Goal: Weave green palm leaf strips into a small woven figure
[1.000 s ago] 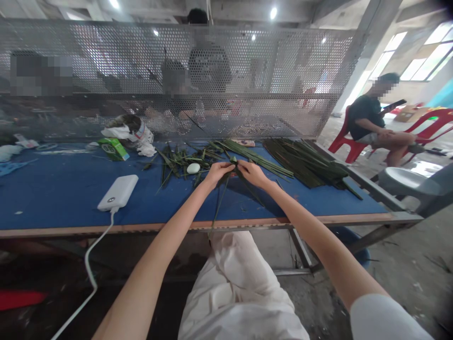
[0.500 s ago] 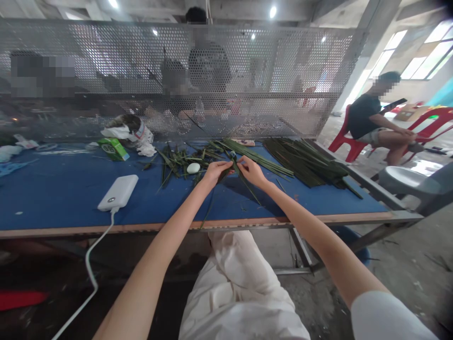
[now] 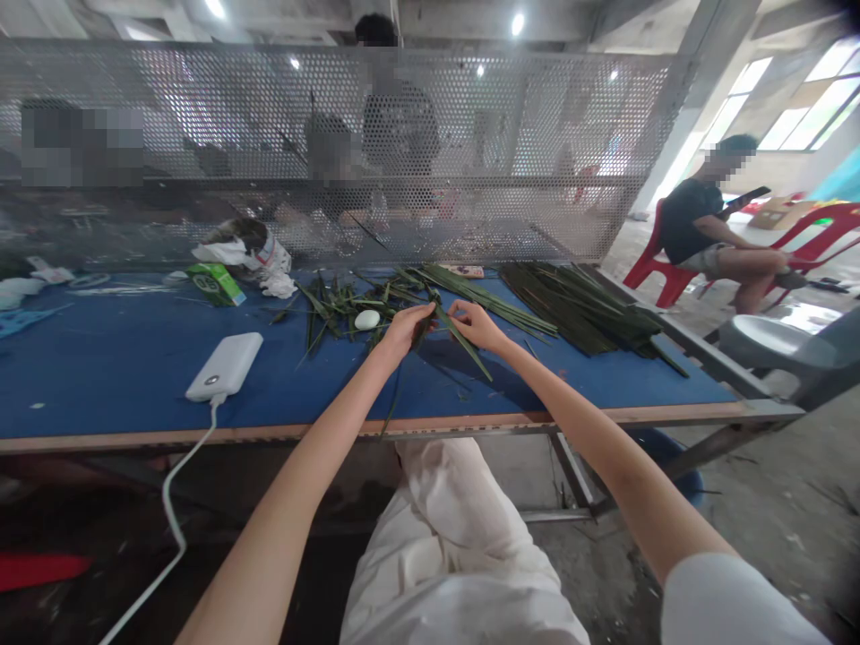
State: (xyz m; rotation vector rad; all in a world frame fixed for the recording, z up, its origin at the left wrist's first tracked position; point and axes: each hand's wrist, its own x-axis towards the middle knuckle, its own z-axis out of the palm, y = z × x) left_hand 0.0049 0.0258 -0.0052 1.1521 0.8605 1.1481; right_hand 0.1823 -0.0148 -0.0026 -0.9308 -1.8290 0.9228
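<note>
Long green leaf strips (image 3: pixel 476 352) run between my two hands above the blue table. My left hand (image 3: pixel 408 325) is closed around the folded part of the strips, thumb on top. Curled fingers of my right hand (image 3: pixel 476 324) pinch a thin strip just right of it; the fingertips are partly hidden. One strip end slants down to the right under my right hand, and another hangs toward the table's front edge. A pale egg (image 3: pixel 366 320) lies left of my left hand, beside a heap of cut leaf pieces (image 3: pixel 327 309).
Long leaves (image 3: pixel 578 309) lie piled at the right of the blue table (image 3: pixel 121 376). At left are a white power bank (image 3: pixel 225 365) with a cable, a green box (image 3: pixel 216 283) and a crumpled bag (image 3: pixel 269 260). Behind stands a perforated metal screen (image 3: pixel 497 152); a person (image 3: pixel 699 215) sits at right.
My hands have drawn slightly apart, the left shifting a little left. The leaf strip between them has swung and now shows its broader side.
</note>
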